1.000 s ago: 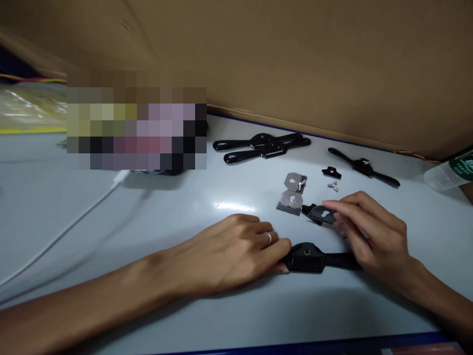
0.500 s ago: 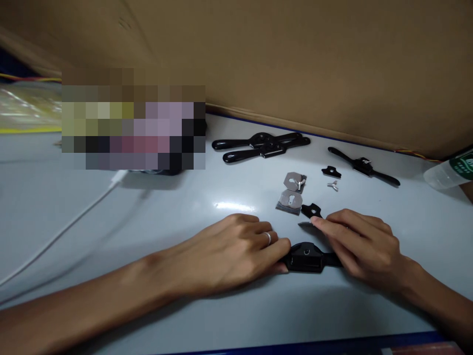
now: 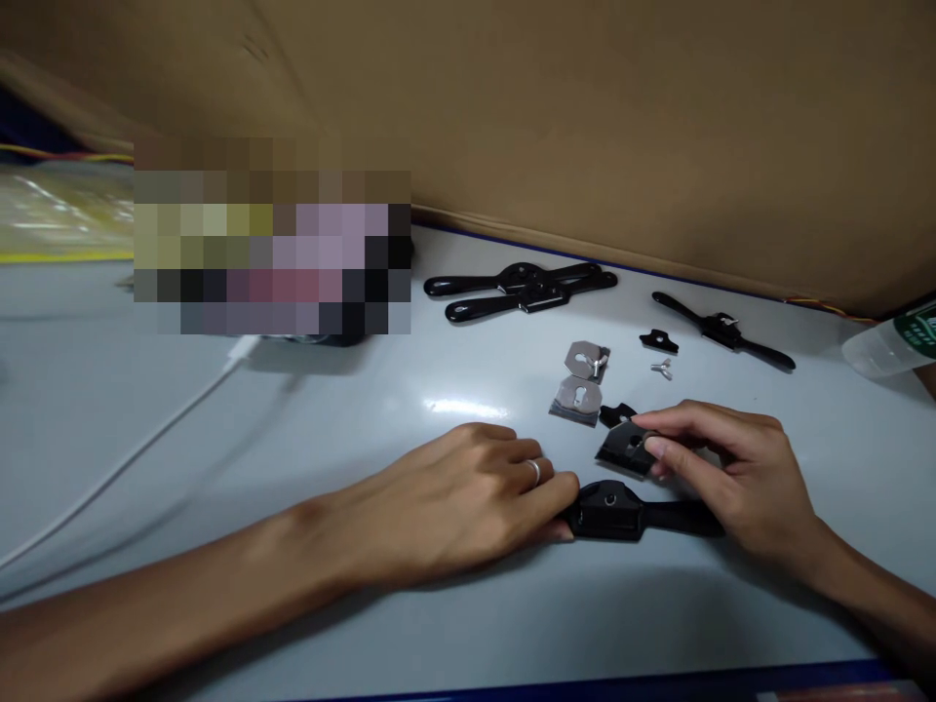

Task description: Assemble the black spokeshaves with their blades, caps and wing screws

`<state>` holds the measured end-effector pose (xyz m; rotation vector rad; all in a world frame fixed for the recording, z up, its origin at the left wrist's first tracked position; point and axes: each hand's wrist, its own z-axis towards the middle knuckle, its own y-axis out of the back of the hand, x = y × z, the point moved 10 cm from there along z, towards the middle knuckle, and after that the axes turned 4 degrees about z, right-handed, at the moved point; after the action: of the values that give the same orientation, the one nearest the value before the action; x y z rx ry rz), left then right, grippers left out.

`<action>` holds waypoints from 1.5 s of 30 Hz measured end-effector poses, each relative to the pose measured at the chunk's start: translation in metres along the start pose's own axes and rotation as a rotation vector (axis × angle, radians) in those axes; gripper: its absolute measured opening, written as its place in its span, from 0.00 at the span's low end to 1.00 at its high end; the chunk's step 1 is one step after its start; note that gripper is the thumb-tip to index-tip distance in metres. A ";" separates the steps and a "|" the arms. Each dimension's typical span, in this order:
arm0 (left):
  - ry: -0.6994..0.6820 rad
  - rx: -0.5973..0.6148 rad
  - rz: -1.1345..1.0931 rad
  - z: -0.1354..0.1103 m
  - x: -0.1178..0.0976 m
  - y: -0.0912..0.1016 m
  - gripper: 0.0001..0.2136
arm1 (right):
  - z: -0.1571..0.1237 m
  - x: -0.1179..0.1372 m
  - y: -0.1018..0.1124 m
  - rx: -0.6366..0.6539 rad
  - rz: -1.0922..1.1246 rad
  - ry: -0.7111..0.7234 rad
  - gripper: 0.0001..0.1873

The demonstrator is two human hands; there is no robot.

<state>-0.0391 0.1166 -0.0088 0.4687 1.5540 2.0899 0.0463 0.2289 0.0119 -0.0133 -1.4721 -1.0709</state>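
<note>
A black spokeshave body lies on the pale table, its left handle covered by my left hand, which is closed around it. Between the thumb and fingers of my right hand is a flat metal blade with a hole, held tilted just above the body. Behind that blade, partly hidden, a black cap plate rests on the table. Two more slotted blades lie beyond, with a wing screw on the farther one. A second cap plate and a loose wing screw are to their right.
Two crossed spokeshave bodies lie at the back, and another spokeshave is at the back right. A bottle lies at the right edge. Cardboard walls the far side. A white cable crosses the left.
My right hand has turned the blade from edge-on so its flat face shows. The hand has shifted slightly, uncovering more of the right handle. My left hand stays on the spokeshave body.
</note>
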 end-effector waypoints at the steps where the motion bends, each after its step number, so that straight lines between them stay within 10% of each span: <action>1: 0.000 0.003 0.000 0.000 0.000 0.000 0.15 | 0.000 -0.002 -0.001 0.006 0.033 -0.025 0.07; 45: 0.027 -0.065 -0.003 0.000 0.001 0.005 0.14 | -0.009 0.007 -0.029 0.170 0.030 0.093 0.11</action>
<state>-0.0409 0.1160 -0.0041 0.4162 1.4954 2.1453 0.0346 0.2034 -0.0017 0.1324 -1.4691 -0.9077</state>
